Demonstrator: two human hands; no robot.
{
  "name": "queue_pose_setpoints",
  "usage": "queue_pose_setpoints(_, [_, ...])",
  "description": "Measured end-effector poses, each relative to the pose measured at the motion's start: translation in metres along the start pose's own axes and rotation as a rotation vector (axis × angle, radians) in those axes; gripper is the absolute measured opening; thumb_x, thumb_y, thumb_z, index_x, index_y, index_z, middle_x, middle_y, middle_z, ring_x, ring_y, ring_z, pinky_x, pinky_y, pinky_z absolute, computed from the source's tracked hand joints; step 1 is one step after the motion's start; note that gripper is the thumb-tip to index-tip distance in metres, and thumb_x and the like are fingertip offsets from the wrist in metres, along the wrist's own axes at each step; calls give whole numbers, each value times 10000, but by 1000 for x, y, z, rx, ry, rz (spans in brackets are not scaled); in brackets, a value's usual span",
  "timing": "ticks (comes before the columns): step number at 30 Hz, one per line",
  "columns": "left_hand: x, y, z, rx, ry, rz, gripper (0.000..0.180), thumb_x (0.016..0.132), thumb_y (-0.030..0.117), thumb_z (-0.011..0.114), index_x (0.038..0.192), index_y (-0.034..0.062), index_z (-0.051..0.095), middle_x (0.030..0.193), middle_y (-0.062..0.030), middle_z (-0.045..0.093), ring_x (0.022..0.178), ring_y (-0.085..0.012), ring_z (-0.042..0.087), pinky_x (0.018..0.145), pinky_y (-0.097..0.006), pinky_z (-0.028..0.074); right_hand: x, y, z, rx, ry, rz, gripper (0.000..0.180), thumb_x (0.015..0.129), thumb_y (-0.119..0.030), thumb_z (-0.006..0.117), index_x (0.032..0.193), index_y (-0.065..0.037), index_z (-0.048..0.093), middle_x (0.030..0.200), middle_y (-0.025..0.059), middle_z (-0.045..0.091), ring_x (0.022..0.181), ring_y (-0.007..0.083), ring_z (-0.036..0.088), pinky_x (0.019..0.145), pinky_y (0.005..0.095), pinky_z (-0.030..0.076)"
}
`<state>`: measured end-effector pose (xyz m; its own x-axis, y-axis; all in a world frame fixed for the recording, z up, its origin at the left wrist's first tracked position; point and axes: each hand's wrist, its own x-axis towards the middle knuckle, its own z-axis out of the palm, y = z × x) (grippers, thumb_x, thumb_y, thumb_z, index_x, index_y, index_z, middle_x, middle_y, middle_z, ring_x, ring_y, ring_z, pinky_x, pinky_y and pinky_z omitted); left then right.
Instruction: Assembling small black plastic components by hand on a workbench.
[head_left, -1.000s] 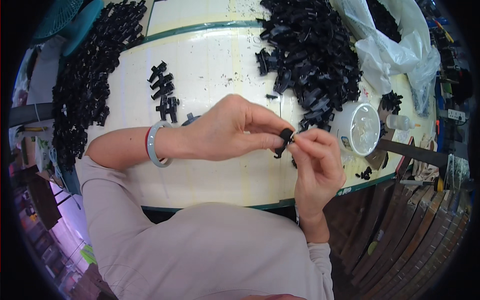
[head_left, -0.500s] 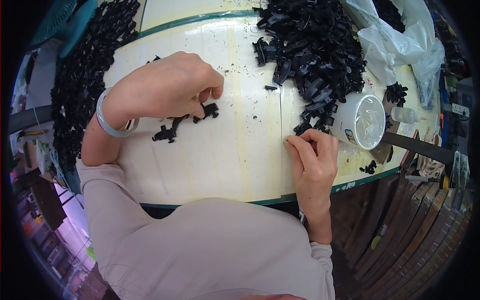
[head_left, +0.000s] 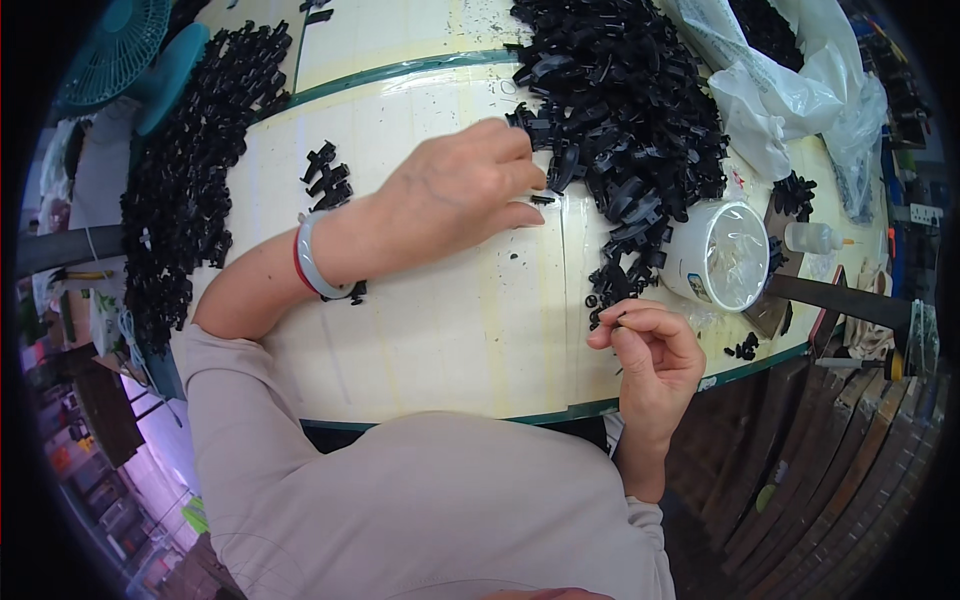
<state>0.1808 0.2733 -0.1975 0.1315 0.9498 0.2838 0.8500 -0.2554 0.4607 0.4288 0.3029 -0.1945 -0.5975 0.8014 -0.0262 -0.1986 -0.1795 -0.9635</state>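
Observation:
My left hand (head_left: 460, 185) stretches over the white tabletop (head_left: 450, 330) beside the right-hand pile of black plastic parts (head_left: 630, 110). Its thumb and fingers are apart with nothing visible between them, close to a small loose black piece (head_left: 541, 200). At the pile's near end, my right hand (head_left: 655, 355) pinches a tiny black plastic piece (head_left: 621, 317) between thumb and fingertips. Several black clip-like parts (head_left: 328, 178) lie in a short row left of my left wrist. Another dark part (head_left: 357, 292) shows partly from under that forearm.
A heap of black parts (head_left: 190, 180) covers the left side, with a teal fan (head_left: 120, 50) behind. To the right stand a white tub (head_left: 690, 262) lined with clear plastic, a small dropper bottle (head_left: 812, 238) and a white plastic bag (head_left: 750, 120). Small black bits (head_left: 742, 347) lie near the edge.
My left hand has moved right, away from the row of parts towards the right-hand pile, and its fingers have spread. My right hand has shifted slightly right and nearer, turning its fingertips upward.

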Motion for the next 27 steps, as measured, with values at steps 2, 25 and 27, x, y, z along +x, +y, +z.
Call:
queue_pose_setpoints(2, [-1, 2, 7, -3, 2, -3, 171, 731, 124, 710, 861, 42, 634, 818, -60, 570, 787, -239, 557, 667, -324, 478, -3, 2, 0, 10, -11, -5, 114, 819, 130, 540, 918, 82, 571, 977, 182, 585, 810, 216, 638, 753, 305, 542])
queue_pose_setpoints(25, [127, 205, 155, 236, -261, 584, 132, 735, 195, 603, 771, 154, 722, 756, -1, 663, 757, -210, 623, 567, -333, 452, -30, 35, -2, -726, -156, -536, 169, 720, 22, 696, 883, 0, 655, 902, 90, 655, 776, 222, 646, 641, 304, 513])
queue_pose_setpoints(27, [118, 206, 156, 325, -201, 552, 146, 720, 187, 608, 790, 124, 720, 763, -11, 652, 765, -213, 601, 552, -320, 442, -36, 38, -6, -716, -122, -465, 162, 732, 3, 695, 889, -25, 672, 895, 88, 662, 825, 223, 639, 715, 342, 514])
